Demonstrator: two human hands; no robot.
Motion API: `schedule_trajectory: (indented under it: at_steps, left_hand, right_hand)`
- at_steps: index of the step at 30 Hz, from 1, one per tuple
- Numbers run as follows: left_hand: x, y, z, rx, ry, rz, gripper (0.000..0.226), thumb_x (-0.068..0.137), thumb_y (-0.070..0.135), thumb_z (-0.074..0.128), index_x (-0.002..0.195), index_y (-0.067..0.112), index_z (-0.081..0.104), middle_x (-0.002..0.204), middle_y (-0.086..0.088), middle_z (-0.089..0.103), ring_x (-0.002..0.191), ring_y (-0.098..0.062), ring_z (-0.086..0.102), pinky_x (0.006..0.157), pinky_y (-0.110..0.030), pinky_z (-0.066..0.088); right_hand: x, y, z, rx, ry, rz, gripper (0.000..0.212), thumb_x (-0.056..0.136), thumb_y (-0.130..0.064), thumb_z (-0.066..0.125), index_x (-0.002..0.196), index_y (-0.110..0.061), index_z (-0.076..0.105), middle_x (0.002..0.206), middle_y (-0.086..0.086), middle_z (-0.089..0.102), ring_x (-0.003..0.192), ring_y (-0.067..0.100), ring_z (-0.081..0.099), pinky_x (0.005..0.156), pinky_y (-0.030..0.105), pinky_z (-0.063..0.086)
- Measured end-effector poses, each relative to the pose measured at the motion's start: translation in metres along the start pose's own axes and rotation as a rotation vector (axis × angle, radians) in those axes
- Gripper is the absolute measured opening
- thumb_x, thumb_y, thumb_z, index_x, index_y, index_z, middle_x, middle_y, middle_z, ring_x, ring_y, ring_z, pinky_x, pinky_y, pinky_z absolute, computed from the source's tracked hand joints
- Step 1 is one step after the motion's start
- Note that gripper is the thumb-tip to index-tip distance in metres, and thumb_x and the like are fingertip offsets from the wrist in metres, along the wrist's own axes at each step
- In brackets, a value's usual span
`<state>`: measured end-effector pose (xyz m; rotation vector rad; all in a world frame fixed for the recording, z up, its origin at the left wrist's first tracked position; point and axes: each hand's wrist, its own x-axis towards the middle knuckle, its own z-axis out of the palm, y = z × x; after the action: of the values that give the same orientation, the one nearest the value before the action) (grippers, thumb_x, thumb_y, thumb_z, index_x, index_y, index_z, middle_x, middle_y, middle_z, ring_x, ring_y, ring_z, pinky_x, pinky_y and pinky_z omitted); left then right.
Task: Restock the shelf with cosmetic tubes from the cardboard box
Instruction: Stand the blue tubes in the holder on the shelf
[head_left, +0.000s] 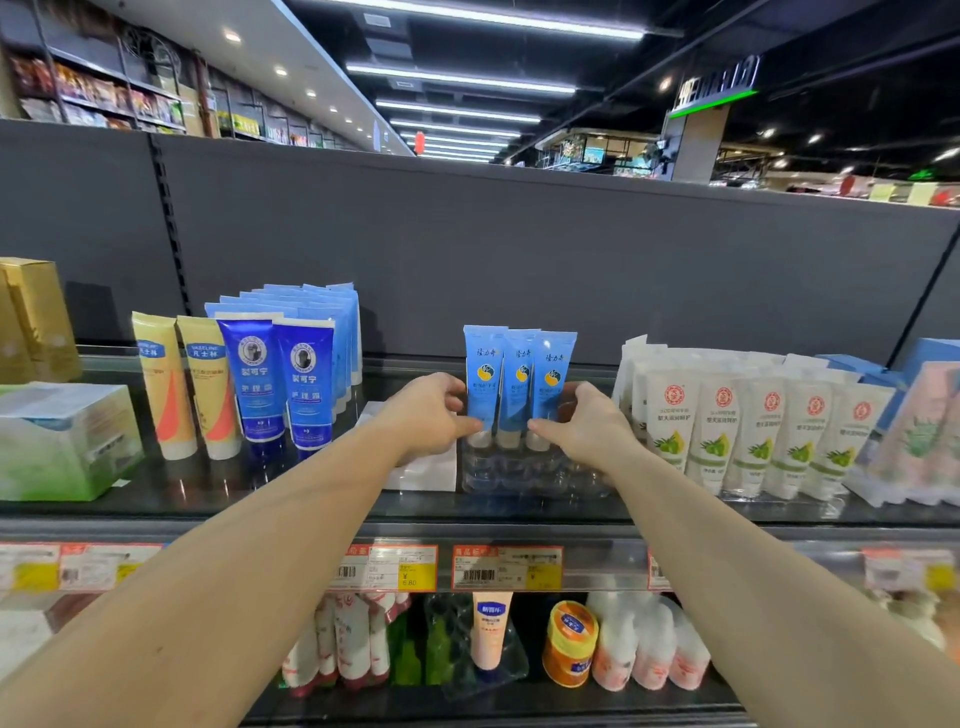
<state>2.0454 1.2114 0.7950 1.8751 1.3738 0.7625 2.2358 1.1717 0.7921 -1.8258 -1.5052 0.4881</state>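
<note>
- Three light-blue cosmetic tubes (519, 384) stand upright, caps down, side by side in a row at the back of a clear plastic tray (530, 475) on the top shelf (467, 506).
- The left hand (428, 413) reaches to the left end of the row; its thumb lies against the lower front of the leftmost tube and its fingers curl round behind, so this grip is clamped on the tubes.
- The right hand (584, 421) mirrors it at the right end: thumb against the lower front of the rightmost tube, fingers curled round the side and back, this grip also clamped on the tubes.
- Both forearms stretch from the lower corners of the view up to the shelf.
- The front part of the tray shows only hollow moulded sockets.
- A white card (423, 467) lies flat just left of the tray, partly under the left wrist.
- Further left stand two dark-blue tubes (283, 384) with a stack of pale-blue packs (332, 312) behind them, and two yellow tubes (182, 384).
- To the right of the tray stands a row of white tubes (748, 431) with red round emblems.
- Price labels (447, 567) line the shelf's front edge; more products stand on the shelf below.
- The cardboard box cannot be made out.
</note>
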Motion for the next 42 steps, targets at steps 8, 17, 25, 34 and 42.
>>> schedule_trajectory:
  at_steps: [8, 17, 25, 34, 42]
  left_hand:
    - [-0.016, -0.001, -0.01, 0.201, -0.003, 0.129, 0.063, 0.087, 0.038, 0.066, 0.141, 0.016, 0.042, 0.142, -0.001, 0.049, 0.129, -0.02, 0.048, 0.102, -0.037, 0.041]
    - [-0.061, -0.005, -0.025, 0.358, -0.021, 0.217, 0.072, 0.088, 0.052, 0.06, 0.146, 0.018, 0.035, 0.146, -0.005, 0.045, 0.131, -0.025, 0.045, 0.104, -0.045, 0.042]
    - [-0.155, -0.013, -0.05, 0.466, 0.032, 0.264, 0.046, 0.09, 0.045, 0.056, 0.129, 0.022, 0.052, 0.129, -0.002, 0.058, 0.112, -0.023, 0.055, 0.095, -0.043, 0.048]
    - [-0.276, -0.086, -0.068, 0.698, 0.055, 0.144, 0.06, 0.083, 0.067, 0.043, 0.125, 0.025, 0.053, 0.13, -0.002, 0.054, 0.12, -0.028, 0.05, 0.098, -0.046, 0.044]
    - [-0.371, -0.199, -0.142, 0.75, 0.078, -0.12, 0.063, 0.09, 0.059, 0.046, 0.142, 0.025, 0.039, 0.151, -0.003, 0.037, 0.139, -0.028, 0.033, 0.112, -0.048, 0.03]
  right_hand:
    - [-0.037, -0.017, -0.007, -0.086, 0.105, 0.026, 0.072, 0.089, -0.034, 0.066, 0.148, -0.014, 0.029, 0.145, 0.004, 0.047, 0.101, 0.013, 0.059, 0.073, 0.021, 0.044]
    - [-0.104, -0.039, 0.015, -0.114, 0.187, 0.047, 0.062, 0.095, -0.033, 0.058, 0.147, -0.014, 0.031, 0.139, 0.002, 0.049, 0.117, 0.016, 0.05, 0.094, 0.034, 0.042]
    - [-0.163, -0.064, 0.041, -0.454, 0.183, -0.141, 0.036, 0.094, -0.043, 0.046, 0.122, -0.022, 0.051, 0.119, 0.002, 0.058, 0.114, 0.024, 0.051, 0.095, 0.045, 0.046]
    - [-0.273, -0.08, 0.1, -0.556, -0.061, -0.18, 0.061, 0.099, -0.05, 0.035, 0.152, -0.025, 0.02, 0.159, 0.005, 0.019, 0.147, 0.03, 0.009, 0.118, 0.05, 0.013]
    - [-0.331, -0.141, 0.216, -0.48, -0.229, -0.345, 0.058, 0.096, -0.044, 0.04, 0.148, -0.02, 0.029, 0.152, 0.006, 0.03, 0.143, 0.029, 0.02, 0.117, 0.047, 0.019]
